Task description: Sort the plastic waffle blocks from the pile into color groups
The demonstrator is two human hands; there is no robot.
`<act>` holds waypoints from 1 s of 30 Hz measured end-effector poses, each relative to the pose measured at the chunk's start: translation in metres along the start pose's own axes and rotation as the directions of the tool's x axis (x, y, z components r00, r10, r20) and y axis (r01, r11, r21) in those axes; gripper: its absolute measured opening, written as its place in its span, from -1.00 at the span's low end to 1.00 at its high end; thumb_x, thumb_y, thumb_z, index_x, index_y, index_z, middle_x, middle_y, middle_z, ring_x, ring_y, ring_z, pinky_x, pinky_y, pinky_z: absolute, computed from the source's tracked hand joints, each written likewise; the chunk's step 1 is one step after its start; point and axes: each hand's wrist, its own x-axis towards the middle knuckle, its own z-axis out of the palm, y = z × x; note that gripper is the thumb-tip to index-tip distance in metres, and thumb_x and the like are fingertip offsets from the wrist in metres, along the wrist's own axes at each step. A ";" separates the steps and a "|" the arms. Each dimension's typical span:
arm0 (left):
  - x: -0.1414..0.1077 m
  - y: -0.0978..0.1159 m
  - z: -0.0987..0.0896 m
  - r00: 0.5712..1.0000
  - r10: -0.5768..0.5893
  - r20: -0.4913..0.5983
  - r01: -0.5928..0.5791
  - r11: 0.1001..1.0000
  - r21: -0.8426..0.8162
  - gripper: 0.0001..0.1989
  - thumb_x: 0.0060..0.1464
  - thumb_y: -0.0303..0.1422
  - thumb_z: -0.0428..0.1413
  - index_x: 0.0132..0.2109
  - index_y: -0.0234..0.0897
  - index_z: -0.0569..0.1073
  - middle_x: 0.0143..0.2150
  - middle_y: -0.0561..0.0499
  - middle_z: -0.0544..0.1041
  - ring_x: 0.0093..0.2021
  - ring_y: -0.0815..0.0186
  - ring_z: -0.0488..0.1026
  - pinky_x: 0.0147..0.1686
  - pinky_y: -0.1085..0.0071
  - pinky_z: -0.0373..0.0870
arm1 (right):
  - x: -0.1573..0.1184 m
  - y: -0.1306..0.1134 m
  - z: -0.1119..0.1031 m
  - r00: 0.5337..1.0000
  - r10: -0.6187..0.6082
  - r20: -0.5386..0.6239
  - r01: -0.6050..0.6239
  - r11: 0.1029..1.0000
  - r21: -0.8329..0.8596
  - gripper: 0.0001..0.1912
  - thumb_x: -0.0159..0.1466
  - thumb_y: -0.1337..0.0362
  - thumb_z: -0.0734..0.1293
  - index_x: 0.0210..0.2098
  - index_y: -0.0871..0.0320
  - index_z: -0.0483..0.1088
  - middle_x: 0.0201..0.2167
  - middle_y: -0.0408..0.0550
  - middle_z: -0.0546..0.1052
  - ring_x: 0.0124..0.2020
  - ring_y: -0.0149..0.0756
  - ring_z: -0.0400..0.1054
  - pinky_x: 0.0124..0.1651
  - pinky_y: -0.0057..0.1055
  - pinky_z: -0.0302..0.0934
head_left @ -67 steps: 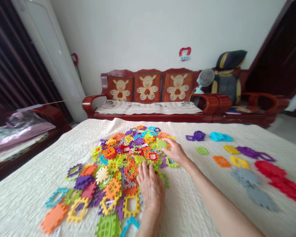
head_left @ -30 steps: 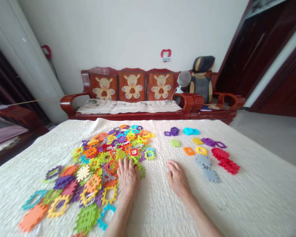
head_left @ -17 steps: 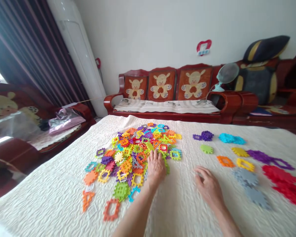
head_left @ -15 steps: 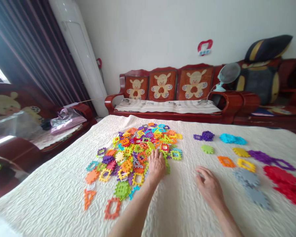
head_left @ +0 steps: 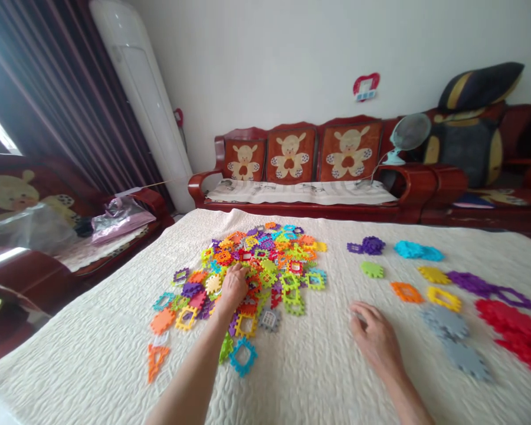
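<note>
Orange, purple and green pieces (head_left: 269,267) under the left hand (head_left: 235,284)

In front of you, the counter (head_left: 310,360), under a cream quilted cover, carries a mixed heap of notched plastic pieces (head_left: 287,280), with gray (head_left: 445,321), red (head_left: 504,316) and turquoise clusters (head_left: 418,250) to the right.

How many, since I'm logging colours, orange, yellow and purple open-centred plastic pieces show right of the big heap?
Orange toothed plastic frame: 1
Yellow toothed plastic frame: 1
Purple toothed plastic frames: 2
Total: 4
</note>
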 end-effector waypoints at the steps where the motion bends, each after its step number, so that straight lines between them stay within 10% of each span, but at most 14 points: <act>1: 0.000 -0.001 0.000 1.000 0.006 0.001 -0.006 1.000 -0.023 -0.58 -0.04 -0.69 -0.01 -0.17 -0.24 0.62 -0.17 -0.07 0.59 -0.09 0.26 0.50 0.06 0.37 0.35 | 0.000 0.000 0.000 1.000 -0.003 0.000 0.003 1.000 -0.001 -0.74 0.22 0.27 0.17 -0.26 0.13 0.49 -0.23 0.07 0.62 -0.16 -0.14 0.52 -0.02 -0.20 0.40; 9: -0.011 0.022 0.002 0.982 -0.129 -0.137 0.086 0.955 -0.284 -0.67 0.19 -0.45 -0.05 -0.06 -0.26 0.59 -0.09 -0.10 0.58 -0.07 0.25 0.50 -0.02 0.36 0.36 | -0.001 0.001 0.002 1.000 0.022 0.009 -0.021 1.000 -0.017 -0.73 0.21 0.30 0.18 -0.25 0.14 0.49 -0.22 0.07 0.62 -0.15 -0.13 0.52 -0.01 -0.18 0.39; 20: -0.047 0.108 0.080 0.970 -0.124 0.207 0.227 0.765 -0.603 -0.62 0.05 -0.22 0.17 -0.05 -0.36 0.59 -0.51 0.04 0.55 -0.51 0.36 0.49 -0.47 0.49 0.39 | 0.002 -0.011 -0.002 0.997 0.074 0.003 -0.074 0.997 -0.004 -0.69 0.17 0.39 0.16 -0.23 0.17 0.51 -0.23 0.09 0.62 -0.16 -0.15 0.51 -0.01 -0.21 0.39; 30: -0.080 0.086 0.073 0.986 -0.041 -0.160 -0.018 0.935 -0.354 -0.68 0.19 -0.40 -0.04 -0.10 -0.23 0.61 -0.07 -0.09 0.61 -0.05 0.18 0.51 -0.01 0.26 0.41 | 0.007 -0.020 -0.006 0.995 0.080 0.067 -0.083 0.995 0.046 -0.74 0.18 0.37 0.20 -0.26 0.14 0.51 -0.27 0.07 0.62 -0.19 -0.14 0.51 -0.05 -0.23 0.36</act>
